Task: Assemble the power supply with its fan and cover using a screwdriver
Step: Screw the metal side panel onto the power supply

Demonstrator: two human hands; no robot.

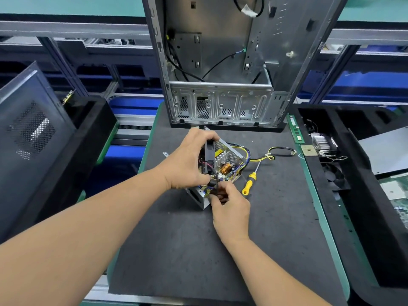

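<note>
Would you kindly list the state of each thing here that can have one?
Power supply: cover off, insides exposed, on the mat.
Fan: held upright at the supply by the left hand, not screwed down.
Black cable: pinched by the right hand.
Screwdriver: lying unused on the mat.
Computer case: standing upright, side panel off, empty.

Left hand (187,160) gripping black fan (208,156) over open power supply (223,160), right hand (229,202) pinching cable, screwdriver (250,178) beside
</note>
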